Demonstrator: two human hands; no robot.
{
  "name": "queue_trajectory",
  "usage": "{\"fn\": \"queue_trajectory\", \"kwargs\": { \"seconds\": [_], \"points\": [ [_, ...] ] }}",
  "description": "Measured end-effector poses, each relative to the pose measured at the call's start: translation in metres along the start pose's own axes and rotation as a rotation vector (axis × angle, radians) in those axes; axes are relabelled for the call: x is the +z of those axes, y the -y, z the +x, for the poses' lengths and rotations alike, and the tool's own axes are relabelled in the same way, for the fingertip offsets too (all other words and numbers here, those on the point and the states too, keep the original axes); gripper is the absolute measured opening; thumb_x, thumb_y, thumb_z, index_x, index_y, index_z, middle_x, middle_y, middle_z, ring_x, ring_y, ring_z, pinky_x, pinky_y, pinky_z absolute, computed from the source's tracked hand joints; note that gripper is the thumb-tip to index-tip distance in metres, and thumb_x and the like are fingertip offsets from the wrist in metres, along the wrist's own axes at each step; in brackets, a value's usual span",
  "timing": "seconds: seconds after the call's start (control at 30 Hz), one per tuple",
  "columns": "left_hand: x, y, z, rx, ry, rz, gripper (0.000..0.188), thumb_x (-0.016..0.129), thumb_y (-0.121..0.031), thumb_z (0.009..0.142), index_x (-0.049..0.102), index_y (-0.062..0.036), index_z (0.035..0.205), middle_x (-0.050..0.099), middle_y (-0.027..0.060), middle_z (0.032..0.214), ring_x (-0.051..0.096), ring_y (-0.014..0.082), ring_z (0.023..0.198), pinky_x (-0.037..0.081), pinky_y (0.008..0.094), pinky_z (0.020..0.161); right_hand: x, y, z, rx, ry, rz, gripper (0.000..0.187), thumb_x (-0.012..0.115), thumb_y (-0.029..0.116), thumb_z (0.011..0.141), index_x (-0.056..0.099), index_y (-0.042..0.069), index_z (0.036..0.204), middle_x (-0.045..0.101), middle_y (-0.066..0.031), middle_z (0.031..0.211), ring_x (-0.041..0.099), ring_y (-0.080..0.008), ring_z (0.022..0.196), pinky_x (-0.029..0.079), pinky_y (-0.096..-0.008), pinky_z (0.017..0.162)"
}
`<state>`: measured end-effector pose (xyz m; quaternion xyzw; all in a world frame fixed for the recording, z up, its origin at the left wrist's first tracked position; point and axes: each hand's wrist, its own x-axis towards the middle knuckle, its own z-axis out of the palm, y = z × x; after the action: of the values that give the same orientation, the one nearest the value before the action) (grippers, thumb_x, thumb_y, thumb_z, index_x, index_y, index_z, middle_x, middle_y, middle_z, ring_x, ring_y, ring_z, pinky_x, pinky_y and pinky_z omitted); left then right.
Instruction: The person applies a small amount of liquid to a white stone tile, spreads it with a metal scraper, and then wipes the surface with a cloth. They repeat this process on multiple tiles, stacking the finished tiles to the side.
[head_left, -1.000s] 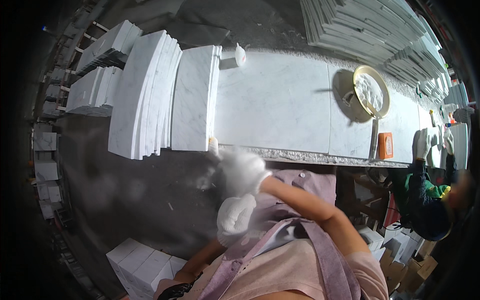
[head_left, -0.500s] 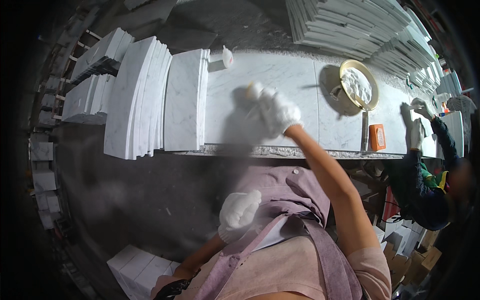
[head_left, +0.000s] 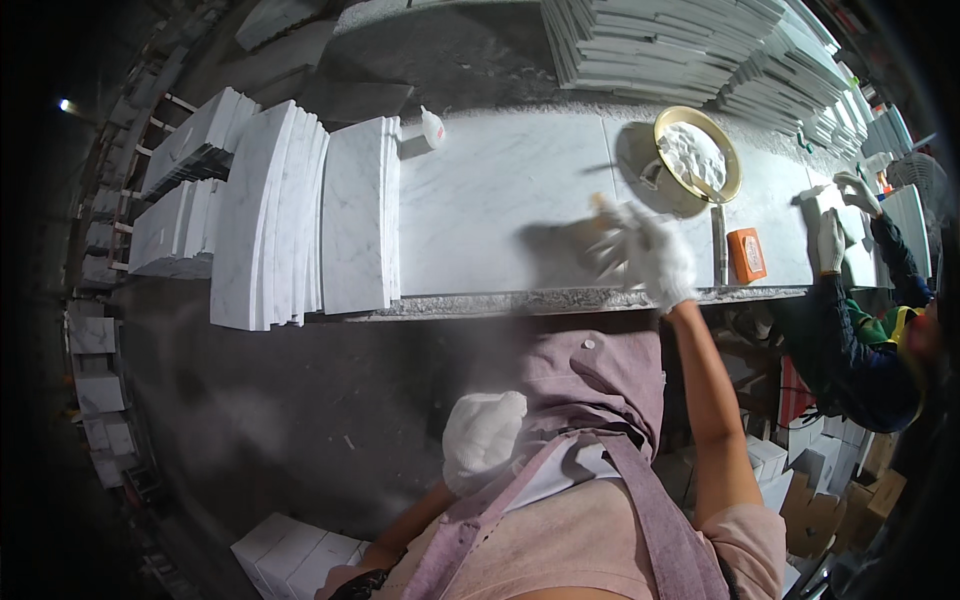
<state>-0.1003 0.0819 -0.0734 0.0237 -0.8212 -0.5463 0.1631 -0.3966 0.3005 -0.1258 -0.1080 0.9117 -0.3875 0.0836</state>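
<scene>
My right hand (head_left: 655,260), in a white knit glove, is over the pale veined marble slabs (head_left: 480,200) on the bench, left of an orange box. Motion smears its fingers, which point left. A small yellowish spot (head_left: 598,200) shows at one fingertip; I cannot tell whether it is something held. My left hand (head_left: 485,435), also gloved in white, is curled closed beside my mauve apron (head_left: 590,390), with nothing visible in it. A yellowish basin (head_left: 733,190) with white powder and a handled tool stands beyond my right hand. A small white squeeze bottle (head_left: 432,130) stands at the slab's far left.
Upright marble slabs (head_left: 360,215) line the bench's left side. Tall tile stacks (head_left: 660,50) rise behind it. An orange box (head_left: 746,255) lies beside a dark bar (head_left: 720,245). At far right, a co-worker's gloved hands (head_left: 832,240) work. White blocks (head_left: 290,550) stand low left.
My right hand has swept right and nearer along the slabs, toward the orange box. My left hand stays closed by the apron. The whole view has shifted slightly.
</scene>
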Motion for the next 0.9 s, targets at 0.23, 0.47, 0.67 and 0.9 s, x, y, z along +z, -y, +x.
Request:
{"fn": "queue_trajectory", "kwargs": {
  "seconds": [0.23, 0.47, 0.67, 0.9],
  "points": [
    [0.006, -0.012, 0.03, 0.052, 0.188, -0.154, 0.025, 0.071, 0.005, 0.088, 0.07, 0.0, 0.112, 0.067, 0.0101, 0.085, 0.063, 0.0262, 0.071, 0.049, 0.0345, 0.065, 0.06, 0.034, -0.017, -0.2, 0.284, -0.319, 0.025, 0.072, 0.021, 0.093, 0.072, 0.009, 0.116, 0.077, -0.0108, 0.09, 0.077, -0.0273, 0.078, 0.064, -0.0393, 0.069],
    [0.009, -0.032, 0.027, 0.184, -0.044, 0.117, 0.014, 0.066, -0.002, 0.094, 0.073, 0.0008, 0.105, 0.071, 0.0122, 0.093, 0.067, 0.0263, 0.083, 0.053, 0.0376, 0.077, 0.149, 0.141, -0.069, -0.307, 0.695, 0.131, 0.038, 0.059, 0.024, 0.098, 0.072, 0.028, 0.134, 0.076, -0.0154, 0.117, 0.074, -0.0352, 0.106, 0.059, -0.0419, 0.089],
    [0.012, -0.029, 0.009, -0.017, 0.068, 0.061, 0.018, 0.067, 0.002, 0.093, 0.074, -0.0002, 0.11, 0.07, 0.0112, 0.092, 0.066, 0.0239, 0.082, 0.053, 0.0361, 0.076, 0.086, 0.121, 0.019, 0.13, 0.316, 0.717, 0.041, 0.064, 0.033, 0.103, 0.066, 0.007, 0.134, 0.073, -0.0121, 0.123, 0.071, -0.0173, 0.109, 0.056, -0.0329, 0.091],
    [0.023, -0.012, 0.042, 0.28, -0.059, 0.045, 0.036, 0.072, 0.01, 0.084, 0.071, 0.0031, 0.12, 0.064, 0.0149, 0.076, 0.061, 0.03, 0.063, 0.047, 0.039, 0.058, 0.045, 0.099, 0.073, -0.2, -0.043, 0.152, 0.089, 0.073, 0.053, 0.093, 0.037, 0.006, 0.159, 0.055, -0.0241, 0.145, 0.06, -0.0401, 0.129, 0.051, -0.0457, 0.106]
  ]
}}
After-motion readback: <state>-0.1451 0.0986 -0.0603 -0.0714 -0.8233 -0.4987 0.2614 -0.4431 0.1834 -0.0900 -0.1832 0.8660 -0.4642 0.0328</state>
